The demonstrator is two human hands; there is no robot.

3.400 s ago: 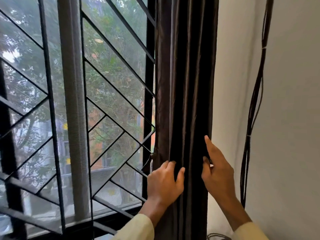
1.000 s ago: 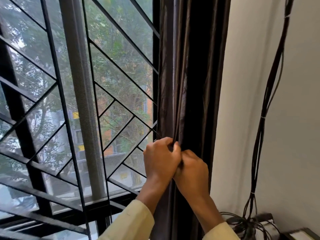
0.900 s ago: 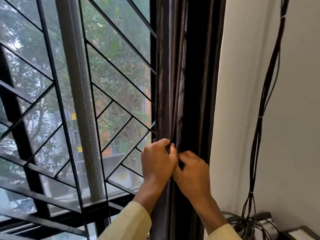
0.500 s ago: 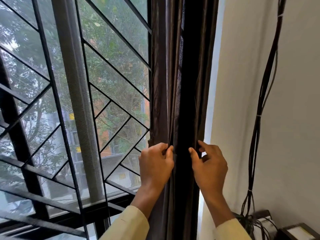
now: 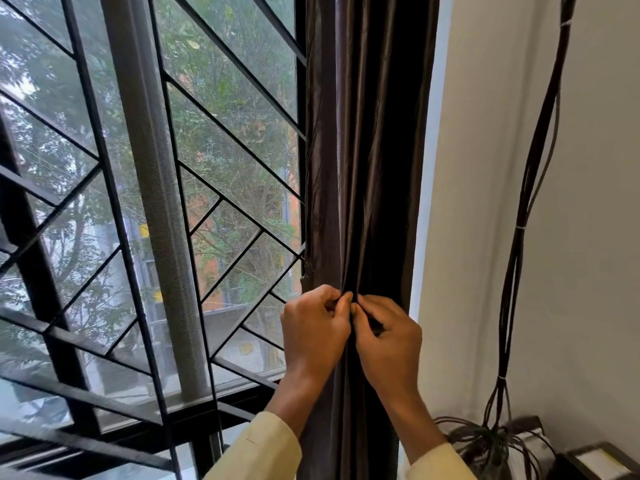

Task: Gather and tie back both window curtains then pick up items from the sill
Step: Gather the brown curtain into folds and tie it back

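A dark brown curtain hangs gathered in narrow folds at the right side of the window, against the wall edge. My left hand and my right hand meet in front of it at about mid height. Both have curled fingers, and their fingertips pinch the curtain's front folds where the two hands touch. Whether a tie-back is between the fingers cannot be seen. The sill and anything on it are out of view below.
A black metal window grille with diagonal bars and a grey mesh post fills the left. A bundle of black cables runs down the white wall to a tangle by a dark box at the bottom right.
Half a second ago my hands were apart on either side of the gathered folds; now they have come together at the front, fingertips touching and pinching the fabric.
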